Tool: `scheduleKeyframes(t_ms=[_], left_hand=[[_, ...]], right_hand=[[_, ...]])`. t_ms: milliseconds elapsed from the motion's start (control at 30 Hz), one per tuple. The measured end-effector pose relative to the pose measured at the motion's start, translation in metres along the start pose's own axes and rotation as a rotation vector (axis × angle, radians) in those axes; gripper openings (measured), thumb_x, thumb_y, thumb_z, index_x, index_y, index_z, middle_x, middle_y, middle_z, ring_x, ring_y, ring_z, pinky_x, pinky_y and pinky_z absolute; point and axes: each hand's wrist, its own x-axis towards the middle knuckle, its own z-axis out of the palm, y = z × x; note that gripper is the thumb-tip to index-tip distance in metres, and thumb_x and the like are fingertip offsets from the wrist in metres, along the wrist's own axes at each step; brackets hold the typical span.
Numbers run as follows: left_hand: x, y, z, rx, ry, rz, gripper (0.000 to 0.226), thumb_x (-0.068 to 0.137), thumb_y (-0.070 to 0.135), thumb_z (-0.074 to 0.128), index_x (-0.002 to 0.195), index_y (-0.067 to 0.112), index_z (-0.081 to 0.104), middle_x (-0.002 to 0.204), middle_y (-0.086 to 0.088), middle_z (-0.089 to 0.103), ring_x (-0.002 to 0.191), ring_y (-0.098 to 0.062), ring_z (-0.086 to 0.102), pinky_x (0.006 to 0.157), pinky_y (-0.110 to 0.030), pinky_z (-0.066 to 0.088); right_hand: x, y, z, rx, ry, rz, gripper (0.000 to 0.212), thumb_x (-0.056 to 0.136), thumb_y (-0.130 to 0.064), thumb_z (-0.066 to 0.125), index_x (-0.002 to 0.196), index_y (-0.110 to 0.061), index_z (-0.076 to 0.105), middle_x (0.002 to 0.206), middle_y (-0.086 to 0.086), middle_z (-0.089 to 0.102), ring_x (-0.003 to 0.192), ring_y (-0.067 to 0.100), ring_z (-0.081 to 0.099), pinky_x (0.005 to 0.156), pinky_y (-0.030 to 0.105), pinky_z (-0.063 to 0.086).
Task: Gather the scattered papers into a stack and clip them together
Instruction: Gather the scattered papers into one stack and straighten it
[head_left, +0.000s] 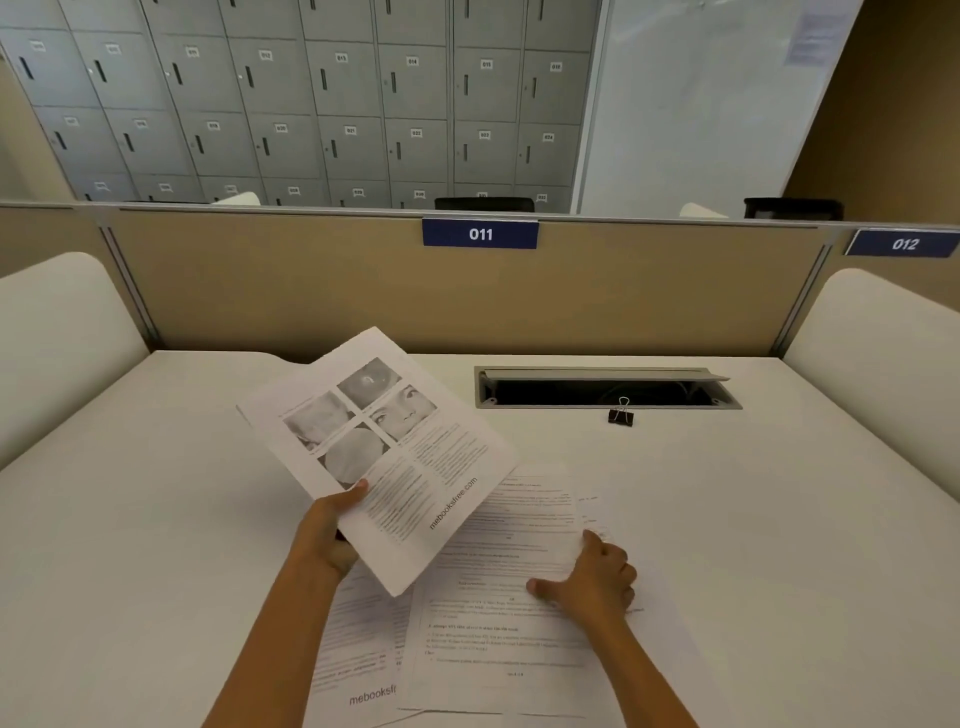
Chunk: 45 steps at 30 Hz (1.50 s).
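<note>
My left hand (330, 530) grips a printed sheet with photos (384, 447), thumb on top at its lower left edge, and holds it tilted above the desk. Beneath it several text sheets (498, 644) lie overlapping on the white desk (156, 519), and another sheet (358, 675) pokes out at the lower left. My right hand (592, 577) rests on the right side of the top text sheet with the thumb stretched left and the fingers curled at its edge. A black binder clip (621, 414) stands alone on the desk, far right of the papers.
A grey cable tray slot (602, 389) with its lid up is sunk into the desk just behind the clip. A tan partition (311, 291) labelled 011 closes the far side, and white side panels (57, 338) flank the desk.
</note>
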Motion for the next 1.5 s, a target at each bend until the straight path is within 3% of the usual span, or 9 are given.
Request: scheduleKeyframes(t_ms=[100, 400, 567, 733, 800, 1000, 1100, 1300, 1500], left_hand=[[-0.002, -0.005, -0.009, -0.064, -0.043, -0.005, 0.021, 0.088, 0.002, 0.053, 0.076, 0.002, 0.07, 0.071, -0.014, 0.074, 0.063, -0.027, 0.072, 0.055, -0.045, 0.059], [-0.003, -0.023, -0.027, -0.252, -0.14, 0.032, 0.031, 0.089, 0.005, 0.051, 0.072, 0.006, 0.076, 0.084, -0.015, 0.074, 0.074, -0.03, 0.072, 0.071, -0.051, 0.057], [-0.009, -0.022, -0.035, -0.27, -0.155, 0.037, 0.02, 0.077, 0.007, 0.059, 0.071, 0.007, 0.077, 0.083, -0.014, 0.074, 0.072, -0.029, 0.073, 0.069, -0.049, 0.058], [-0.021, -0.016, -0.038, -0.277, -0.23, 0.034, 0.013, 0.062, 0.008, 0.065, 0.065, 0.007, 0.078, 0.075, -0.012, 0.075, 0.066, -0.027, 0.073, 0.059, -0.043, 0.059], [-0.02, -0.015, -0.041, -0.296, -0.239, 0.026, 0.018, 0.05, 0.009, 0.071, 0.066, 0.008, 0.078, 0.076, -0.012, 0.074, 0.067, -0.028, 0.073, 0.058, -0.043, 0.059], [-0.009, -0.016, -0.054, -0.27, -0.213, 0.069, 0.058, 0.026, 0.011, 0.09, 0.082, 0.013, 0.076, 0.086, -0.015, 0.072, 0.069, -0.029, 0.071, 0.057, -0.044, 0.057], [-0.012, -0.014, -0.051, -0.279, -0.251, 0.041, 0.036, 0.034, 0.009, 0.081, 0.07, 0.011, 0.078, 0.076, -0.012, 0.074, 0.064, -0.028, 0.072, 0.055, -0.042, 0.058], [-0.015, -0.016, -0.05, -0.274, -0.273, 0.056, 0.031, 0.04, 0.009, 0.075, 0.071, 0.009, 0.078, 0.076, -0.012, 0.074, 0.066, -0.027, 0.072, 0.057, -0.041, 0.059], [-0.004, -0.014, -0.066, -0.289, -0.249, 0.113, 0.061, 0.031, 0.013, 0.088, 0.09, 0.012, 0.073, 0.084, -0.012, 0.073, 0.071, -0.03, 0.071, 0.062, -0.043, 0.058]], right_hand=[[0.0, -0.005, 0.002, -0.023, -0.021, 0.005, 0.108, 0.064, -0.051, 0.077, 0.145, -0.017, 0.015, 0.145, 0.013, 0.025, 0.134, 0.03, 0.026, 0.109, 0.041, 0.029], [0.005, -0.014, -0.001, 0.025, -0.077, 0.061, 0.101, 0.064, -0.037, 0.082, 0.14, -0.014, 0.021, 0.137, 0.014, 0.04, 0.129, 0.031, 0.037, 0.106, 0.041, 0.033], [0.01, -0.005, -0.007, 0.303, -0.073, -0.026, 0.082, 0.069, -0.007, 0.079, 0.136, -0.011, 0.032, 0.125, 0.012, 0.057, 0.111, 0.026, 0.056, 0.088, 0.032, 0.047], [0.021, 0.022, -0.036, 0.274, -0.041, -0.073, 0.06, 0.074, -0.015, 0.075, 0.128, -0.009, 0.048, 0.126, 0.01, 0.059, 0.112, 0.025, 0.057, 0.081, 0.021, 0.043], [0.025, 0.033, -0.046, 0.249, -0.007, -0.048, 0.06, 0.075, -0.017, 0.075, 0.128, -0.01, 0.048, 0.128, 0.012, 0.057, 0.115, 0.028, 0.054, 0.09, 0.029, 0.046], [0.018, 0.042, -0.053, -0.11, 0.001, 0.138, 0.109, 0.059, -0.057, 0.079, 0.141, -0.013, 0.023, 0.14, 0.017, 0.031, 0.131, 0.033, 0.032, 0.104, 0.043, 0.035], [0.02, 0.043, -0.046, -0.086, 0.0, 0.172, 0.108, 0.059, -0.052, 0.081, 0.139, -0.009, 0.022, 0.138, 0.017, 0.033, 0.127, 0.033, 0.037, 0.102, 0.042, 0.038], [0.024, 0.041, -0.045, 0.126, -0.037, 0.136, 0.091, 0.062, -0.027, 0.085, 0.131, -0.005, 0.03, 0.129, 0.017, 0.051, 0.116, 0.033, 0.053, 0.094, 0.042, 0.048], [0.007, 0.033, -0.073, 0.145, 0.001, 0.048, 0.061, 0.075, -0.023, 0.075, 0.13, -0.013, 0.049, 0.129, 0.012, 0.057, 0.114, 0.031, 0.056, 0.096, 0.039, 0.047]])
